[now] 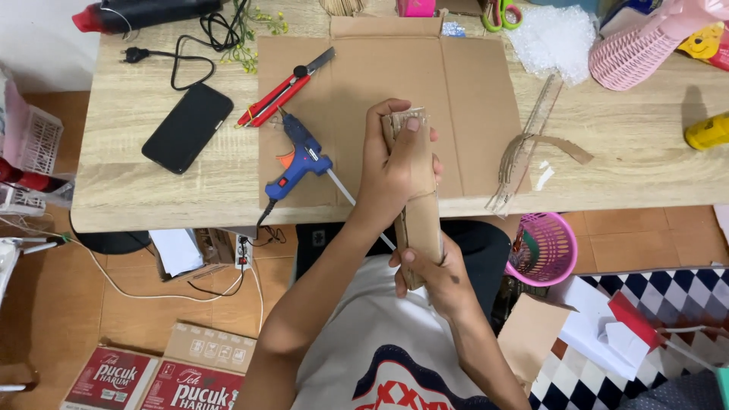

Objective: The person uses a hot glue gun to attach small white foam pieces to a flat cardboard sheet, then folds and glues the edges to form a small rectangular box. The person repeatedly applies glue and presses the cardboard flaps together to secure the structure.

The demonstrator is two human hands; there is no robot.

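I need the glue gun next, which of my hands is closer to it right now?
Left. Your left hand grips the cardboard roll just right of the blue glue gun; your right hand holds the roll's lower end, farther away.

- A black phone (187,127) lies face down on the wooden table (137,182).
- A red utility knife (285,89) rests at the left edge of a flat cardboard sheet (471,99).
- A blue glue gun (301,156) lies on that sheet.
- Green-handled scissors (500,14) sit at the far edge.
- A pink basket (545,249) stands on the floor.
- Bubble wrap (557,39) lies near a clear ruler (541,112).
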